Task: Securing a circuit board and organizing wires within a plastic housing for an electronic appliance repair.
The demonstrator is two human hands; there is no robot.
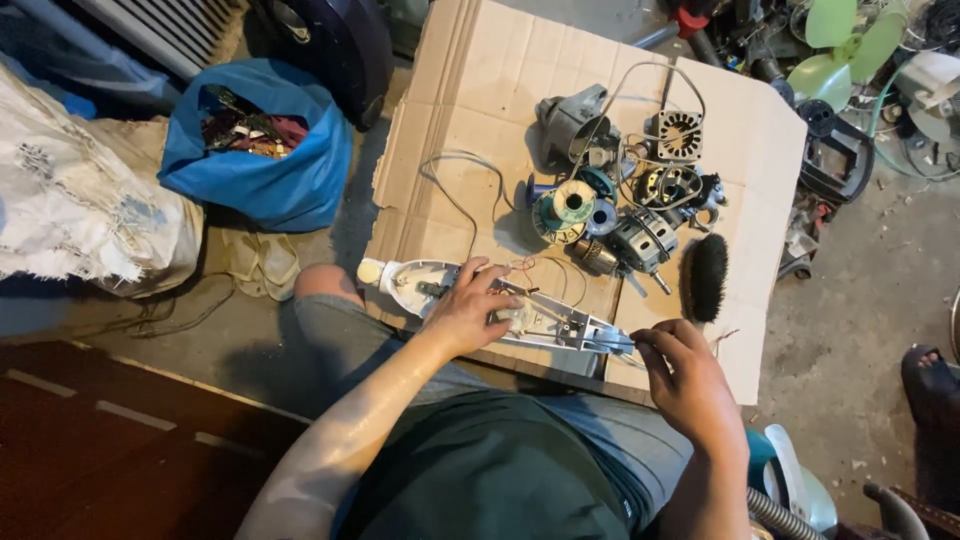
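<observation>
White housing [520,315] partly hidden under left hand [468,312]

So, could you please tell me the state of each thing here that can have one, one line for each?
White appliance housing: opened, wiring exposed, lying flat on the cardboard.
Left hand: pressing down on the housing.
Right hand: fingers pinched at the housing's end.
Blue bag: open, filled with scrap.
Electric motors: taken apart, windings bare.
Solder spool: lying flat, partly wound.
Black brush: lying unused.
Cardboard sheet: unfolded flat, edges torn.
</observation>
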